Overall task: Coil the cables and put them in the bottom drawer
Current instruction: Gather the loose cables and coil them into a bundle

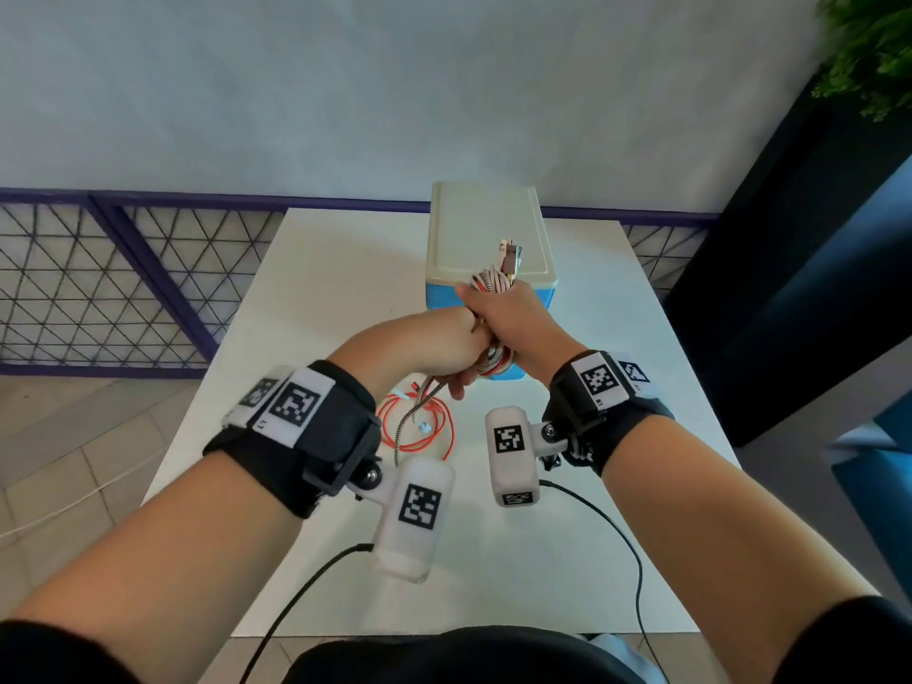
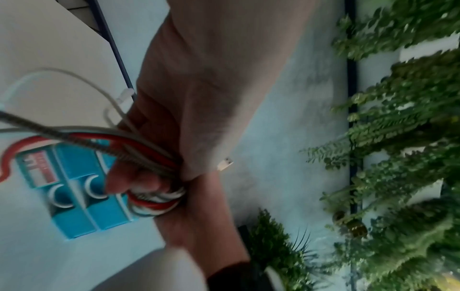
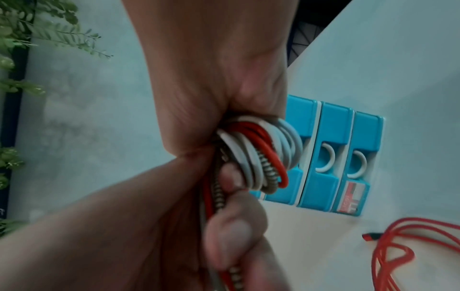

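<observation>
A bundle of white, red and braided cables (image 1: pixel 493 283) is wound into a coil, its plugs sticking up in front of the blue drawer unit (image 1: pixel 488 229). My right hand (image 1: pixel 508 323) grips this coil (image 3: pixel 256 153) in its fist. My left hand (image 1: pixel 456 382) meets it from the left and holds the trailing strands (image 3: pixel 219 196) just below the coil (image 2: pixel 154 202). The rest of the orange-red cable (image 1: pixel 434 422) and the braided strand (image 1: pixel 407 429) hang down onto the white table (image 1: pixel 592 486). All three blue drawers (image 3: pixel 323 157) stand closed, each with a white ring handle.
A purple mesh fence (image 1: pixel 98 278) runs behind the table on the left. Green plants (image 1: pixel 873 51) and a dark panel (image 1: pixel 789 288) stand to the right. Black leads (image 1: pixel 617 535) from the wrist cameras trail over the near table edge.
</observation>
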A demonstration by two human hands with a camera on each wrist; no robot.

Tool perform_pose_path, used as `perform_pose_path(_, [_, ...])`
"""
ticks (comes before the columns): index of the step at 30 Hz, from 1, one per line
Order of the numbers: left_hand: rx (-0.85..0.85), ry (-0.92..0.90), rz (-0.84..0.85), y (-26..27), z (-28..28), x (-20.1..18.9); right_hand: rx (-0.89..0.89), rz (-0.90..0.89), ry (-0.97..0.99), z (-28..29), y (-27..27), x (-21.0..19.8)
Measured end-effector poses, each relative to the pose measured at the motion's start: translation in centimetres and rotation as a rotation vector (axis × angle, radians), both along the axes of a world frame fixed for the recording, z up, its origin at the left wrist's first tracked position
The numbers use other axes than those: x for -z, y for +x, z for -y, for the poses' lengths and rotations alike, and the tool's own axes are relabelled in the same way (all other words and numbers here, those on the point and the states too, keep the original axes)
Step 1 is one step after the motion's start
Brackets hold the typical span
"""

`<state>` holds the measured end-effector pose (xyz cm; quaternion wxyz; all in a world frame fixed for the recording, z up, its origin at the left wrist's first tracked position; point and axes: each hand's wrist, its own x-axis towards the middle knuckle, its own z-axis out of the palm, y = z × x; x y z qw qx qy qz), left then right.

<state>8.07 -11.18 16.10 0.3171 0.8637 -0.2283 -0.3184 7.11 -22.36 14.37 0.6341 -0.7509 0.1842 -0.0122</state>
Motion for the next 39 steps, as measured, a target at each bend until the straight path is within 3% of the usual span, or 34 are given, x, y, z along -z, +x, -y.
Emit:
perform_pose_path(5, [0.198, 0.038, -0.22, -0.2, -1.1, -1.2, 0.015, -0.012, 0.168, -0.8, -0.2, 0.2])
perform_pose_path(8, [0.292, 0.139, -0.127, -0.5, -1.5, -1.2, 0.065, 0.039, 0.264, -0.8, 0.1, 0.0])
perform_pose_path(11, [0.279, 0.14, -0.071, -0.6, -2.0, -0.5, 0.055, 0.05, 0.372, -0.9, 0.1, -0.2])
perform_pose_path(15, [0.256, -0.01, -0.127, -0.9, -2.8, 1.8, 0.107, 0.05, 0.56, -0.5, 0.1, -0.6])
perform_pose_path(19, [0.141, -0.27, -0.219, -1.6, -3.4, 3.3, 0.194, 0.074, 0.631, 0.5, 0.5, -1.0])
perform_pose_path(23, [0.115, -0.41, -0.245, -1.8, -3.8, 2.4, 0.222, 0.088, 0.722, 1.0, 0.8, -1.7])
perform_pose_path(27, [0.146, -0.357, -0.237, -1.3, -3.9, 1.5, 0.238, 0.102, 0.77, 1.8, 1.0, -2.4])
perform_pose_path(31, [0.095, -0.367, -0.387, -1.1, -4.9, 2.1, 0.246, 0.108, 0.79, 3.3, 1.4, -3.6])
perform_pose_path(35, [0.102, -0.364, -0.412, -0.4, -4.6, 2.4, 0.183, 0.107, 0.756, 3.5, 2.0, -4.2])
perform_pose_path(39, [0.12, -0.256, -0.238, 1.1, -4.6, 1.9, 0.104, 0.091, 0.65, 3.6, 2.4, -4.5])
